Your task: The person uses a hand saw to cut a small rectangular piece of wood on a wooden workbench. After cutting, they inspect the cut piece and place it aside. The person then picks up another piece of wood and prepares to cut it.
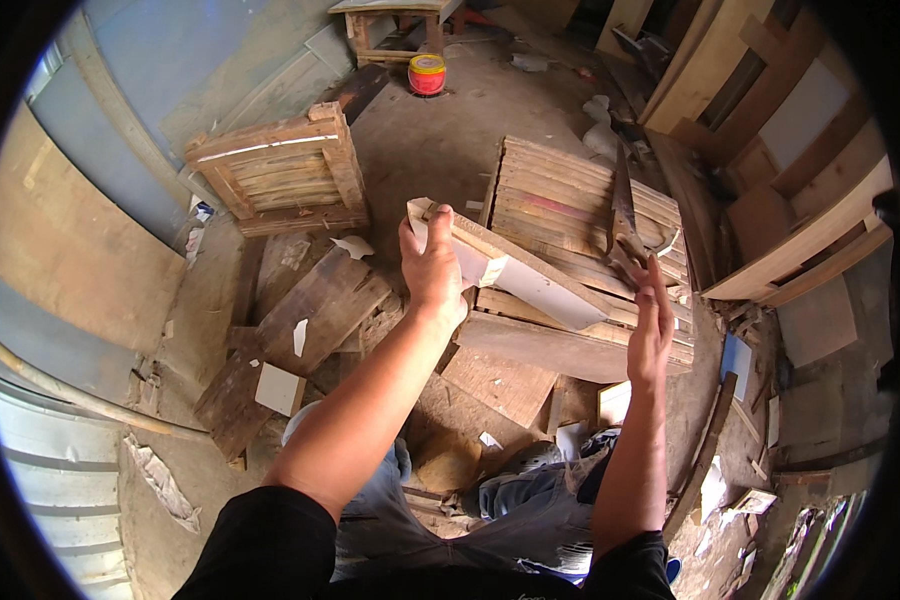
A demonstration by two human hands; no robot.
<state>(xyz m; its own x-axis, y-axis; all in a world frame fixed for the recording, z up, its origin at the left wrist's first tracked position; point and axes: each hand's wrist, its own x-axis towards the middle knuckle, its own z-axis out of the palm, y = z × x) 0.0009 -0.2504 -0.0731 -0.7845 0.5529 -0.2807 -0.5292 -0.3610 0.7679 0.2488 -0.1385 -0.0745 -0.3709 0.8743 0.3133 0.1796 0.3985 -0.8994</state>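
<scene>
A white-faced board (545, 292) slants across the middle of the view, its right end pointing to four o'clock over a slatted wooden crate (550, 190). The left hand (435, 275) grips the board's left end, fingers wrapped round it. Towards two o'clock is a saw (622, 205), blade tip to twelve; the right hand (652, 325), at three, has its fingers at the handle, though whether they close on it I cannot tell. A wooden frame (342, 165) leans at ten, a red bucket (427, 82) at twelve.
</scene>
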